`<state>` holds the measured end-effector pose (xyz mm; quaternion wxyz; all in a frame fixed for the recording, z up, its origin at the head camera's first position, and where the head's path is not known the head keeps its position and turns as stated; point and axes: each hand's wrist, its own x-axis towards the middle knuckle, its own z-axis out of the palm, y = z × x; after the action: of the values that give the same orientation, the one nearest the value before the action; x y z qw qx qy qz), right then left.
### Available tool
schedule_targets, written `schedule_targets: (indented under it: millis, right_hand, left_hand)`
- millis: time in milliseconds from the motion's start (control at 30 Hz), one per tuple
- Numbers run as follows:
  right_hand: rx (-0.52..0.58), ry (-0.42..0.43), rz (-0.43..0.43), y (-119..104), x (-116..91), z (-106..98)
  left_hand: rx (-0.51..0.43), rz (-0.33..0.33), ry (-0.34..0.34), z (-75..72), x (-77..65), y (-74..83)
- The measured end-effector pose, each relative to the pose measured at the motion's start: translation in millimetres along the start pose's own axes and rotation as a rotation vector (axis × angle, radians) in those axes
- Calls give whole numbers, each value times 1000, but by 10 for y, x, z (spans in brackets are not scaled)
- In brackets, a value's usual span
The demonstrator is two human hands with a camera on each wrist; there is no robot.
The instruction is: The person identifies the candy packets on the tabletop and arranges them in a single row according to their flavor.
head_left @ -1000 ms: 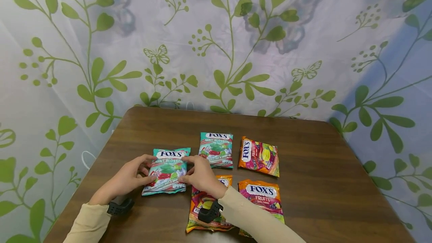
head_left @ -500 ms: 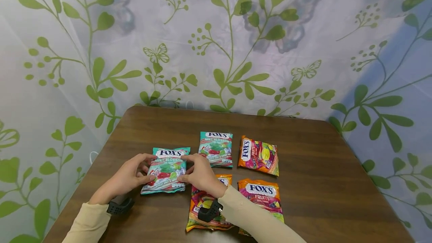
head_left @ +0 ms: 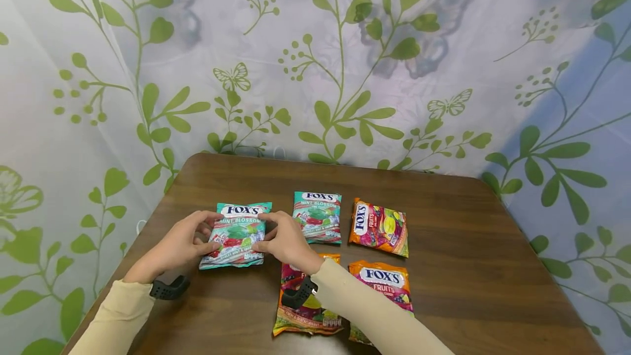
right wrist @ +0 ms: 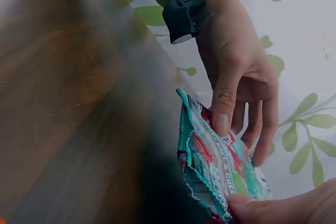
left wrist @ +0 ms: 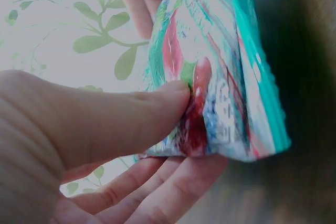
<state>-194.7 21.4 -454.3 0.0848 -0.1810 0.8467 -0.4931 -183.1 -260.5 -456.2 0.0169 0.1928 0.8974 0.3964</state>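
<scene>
A teal Fox's Mint Blossom candy bag [head_left: 238, 233] is held between both hands at the left of the table. My left hand [head_left: 178, 242] grips its left side; in the left wrist view the thumb [left wrist: 152, 111] presses on the printed front and the other fingers go behind it. My right hand [head_left: 288, 239] pinches the right side, with its thumb on the front. The bag's lower sealed edge shows teal in the right wrist view, where the left hand [right wrist: 239, 64] appears on the far side. Its back is hidden.
A second mint candy bag [head_left: 317, 217] lies just right of my right hand. Beside it is an orange fruit candy bag [head_left: 378, 227]. Two more fruit bags lie nearer, one [head_left: 308, 311] under the right wrist, another [head_left: 382, 284] partly behind the sleeve. A leaf-patterned curtain hangs behind the table [head_left: 458, 267].
Both hands have moved the held mint candy bag a little to the left and farther from the body. Their hold looks the same. The other bags stay in place.
</scene>
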Motion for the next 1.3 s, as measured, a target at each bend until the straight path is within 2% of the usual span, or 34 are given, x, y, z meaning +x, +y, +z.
schedule_targets:
  millis: [300, 633, 833, 1000, 1167, 1300]
  right_hand:
    - [21, -8, -11, -101, 296, 49]
    - [99, -31, 33, -260, 666, 97]
    - [202, -22, 85, -277, 836, 145]
    - [201, 5, 94, -237, 995, 218]
    - [207, 5, 106, -268, 1136, 309]
    - [206, 19, 110, -265, 1243, 377]
  left_hand:
    - [106, -1, 19, -269, 175, -18]
    - [148, 2, 57, -540, 364, -156]
    - [129, -29, 79, -604, 454, -243]
    - [140, -23, 96, -620, 544, -364]
    - [182, -5, 99, -720, 609, -485]
    - [183, -33, 80, -792, 652, -537]
